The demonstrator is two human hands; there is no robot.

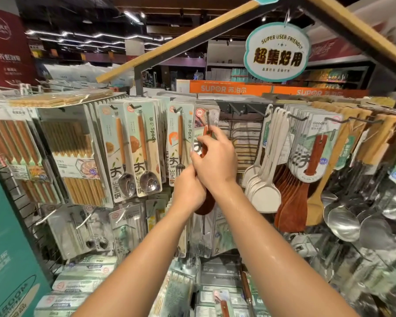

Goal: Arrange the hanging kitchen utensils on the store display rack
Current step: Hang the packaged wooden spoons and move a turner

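ok so my right hand (212,160) pinches the reddish wooden spatula (205,205) near its top, left hand (188,188) grips lower down; I'd line the hole up with the hook (208,118) then slide it back

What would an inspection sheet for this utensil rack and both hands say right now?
Surface: dark wire display rack, hooks loaded.
Job's things: reddish-brown wooden spoon, upper end raised to a metal hook.
Clutter: carded wood-handled steel spoons, bamboo chopstick packs, white plastic rice paddles, steel ladles.
Grips: left hand holds the spoon low; right hand pinches its handle near the top.
Cables: nothing seen.
Surroundings: round teal hanging sign, store aisles.
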